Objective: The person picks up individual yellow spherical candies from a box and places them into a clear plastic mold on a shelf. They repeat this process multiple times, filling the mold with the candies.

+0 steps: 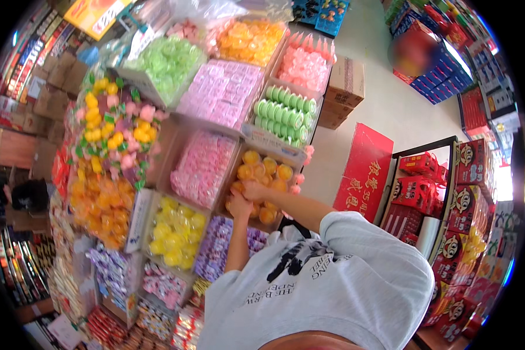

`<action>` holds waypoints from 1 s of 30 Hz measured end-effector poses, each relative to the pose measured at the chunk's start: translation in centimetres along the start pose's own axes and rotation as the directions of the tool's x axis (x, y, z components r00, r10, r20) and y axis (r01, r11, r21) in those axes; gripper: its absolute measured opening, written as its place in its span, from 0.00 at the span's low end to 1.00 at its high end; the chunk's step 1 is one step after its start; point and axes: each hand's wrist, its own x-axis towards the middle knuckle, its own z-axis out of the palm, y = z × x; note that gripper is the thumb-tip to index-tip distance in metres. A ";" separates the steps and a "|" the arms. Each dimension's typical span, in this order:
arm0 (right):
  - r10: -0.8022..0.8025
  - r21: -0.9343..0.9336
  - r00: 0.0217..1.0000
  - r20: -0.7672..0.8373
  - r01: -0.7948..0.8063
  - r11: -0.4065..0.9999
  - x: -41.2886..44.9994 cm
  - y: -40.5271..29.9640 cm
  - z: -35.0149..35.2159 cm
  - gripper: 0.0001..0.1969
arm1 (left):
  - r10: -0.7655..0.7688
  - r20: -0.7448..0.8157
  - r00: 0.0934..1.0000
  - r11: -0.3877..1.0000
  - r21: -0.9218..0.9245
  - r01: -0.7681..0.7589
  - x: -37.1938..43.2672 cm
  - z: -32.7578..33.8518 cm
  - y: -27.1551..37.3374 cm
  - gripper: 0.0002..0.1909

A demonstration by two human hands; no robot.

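My left hand (239, 204) and my right hand (253, 191) are close together, reaching into a cardboard box of round orange packs (269, 165). Both hands touch the packs at the box's left side. One orange pack (237, 187) lies right at the fingertips, between the two hands. My fingers are partly hidden, so a firm grip does not show. To the left of this box is a box of pink wrapped packets (205, 168). Nearer to me are yellow round packs (177, 234) and purple wrapped packets (214, 249).
Farther off stand boxes of green rolls (284, 114), pink cups (305, 70), lilac packets (223, 89) and green packs (168, 65). Brown cartons (343, 89) stand on the floor beyond. A red board (364, 173) and a shelf of red gift packs (415, 192) are on the right.
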 end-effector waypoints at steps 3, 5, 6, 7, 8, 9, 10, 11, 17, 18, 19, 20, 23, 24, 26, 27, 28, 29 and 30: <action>0.060 0.066 0.998 0.007 -0.060 0.996 0.5 1.2 1.0 0.20 | 0.012 -0.094 0.995 1.000 0.006 -0.011 0.7 0.5 0.0 0.44; 0.085 0.020 0.995 0.044 -0.086 0.996 2.1 1.5 2.9 0.20 | -0.021 -0.109 0.994 0.999 -0.033 0.017 1.2 1.0 -1.8 0.42; 0.044 0.255 0.997 0.071 -0.061 0.965 2.6 2.8 3.3 0.21 | 0.030 -0.110 0.993 0.998 -0.050 -0.036 1.4 0.8 -1.1 0.41; -0.048 0.464 0.993 0.104 -0.006 0.886 3.5 3.3 4.8 0.22 | 0.047 -0.129 0.991 0.995 -0.076 -0.057 1.3 0.2 -1.4 0.39; -0.101 0.558 0.994 0.030 0.067 0.827 3.6 4.3 5.1 0.23 | 0.140 -0.170 0.975 0.988 -0.038 -0.149 1.3 0.1 -0.1 0.37; -0.174 0.633 0.985 -0.019 0.146 0.760 3.8 4.5 5.5 0.24 | 0.194 -0.220 0.956 0.980 -0.008 -0.201 0.4 -0.4 0.2 0.35; -0.114 0.602 0.993 0.009 0.086 0.794 2.6 3.5 4.7 0.24 | 0.175 -0.225 0.958 0.984 0.009 -0.177 -0.5 -0.6 0.0 0.34; -0.053 0.573 0.998 0.034 0.024 0.819 1.1 2.6 3.8 0.23 | 0.158 -0.232 0.960 0.987 0.029 -0.156 -1.3 -0.7 0.2 0.32; -0.070 0.411 0.928 -0.365 0.229 0.882 -13.5 2.4 -4.5 0.30 | 0.292 -0.367 0.883 0.954 0.054 -0.293 -8.9 -2.7 7.4 0.27; -0.119 0.387 0.916 -0.384 0.276 0.880 -15.8 3.7 -5.6 0.30 | 0.401 -0.343 0.849 0.907 0.017 -0.421 -10.1 -2.3 8.7 0.25; -0.168 0.361 0.901 -0.399 0.323 0.875 -18.7 4.8 -6.5 0.30 | 0.500 -0.320 0.805 0.845 -0.024 -0.534 -11.0 -1.8 10.0 0.24; -0.090 0.490 0.915 -0.394 0.291 0.822 -22.4 5.4 -8.0 0.32 | 0.697 -0.321 0.642 0.696 0.086 -0.713 -11.5 -1.1 10.9 0.25; -0.003 0.510 0.888 -0.459 0.267 0.818 -31.2 9.6 -10.3 0.35 | 0.872 -0.155 0.464 0.432 -0.200 -0.879 -16.5 1.1 18.5 0.26; 0.025 0.519 0.870 -0.493 0.271 0.811 -34.1 10.9 -10.7 0.35 | 0.902 -0.055 0.427 0.411 -0.190 -0.892 -17.3 2.1 20.2 0.26; 0.136 0.512 0.796 -0.590 0.239 0.825 -39.9 13.3 -11.4 0.39 | 0.956 0.015 0.294 0.288 -0.238 -0.927 -19.7 4.1 24.6 0.25; 0.160 0.517 0.773 -0.613 0.240 0.822 -42.8 14.2 -11.7 0.39 | 0.979 0.057 0.196 0.204 -0.291 -0.935 -21.3 5.3 26.7 0.25; 0.191 0.546 0.744 -0.641 0.266 0.794 -45.6 15.2 -12.0 0.39 | 0.971 0.147 0.188 0.232 -0.390 -0.891 -22.5 6.3 28.7 0.26; 0.221 0.571 0.713 -0.665 0.295 0.766 -48.1 16.2 -11.9 0.40 | 0.975 0.161 0.155 0.208 -0.399 -0.893 -24.2 7.6 30.8 0.26; 0.251 0.559 0.652 -0.715 0.319 0.765 -50.5 17.6 -11.3 0.39 | 0.966 0.216 0.143 0.233 -0.483 -0.844 -26.1 9.0 32.9 0.26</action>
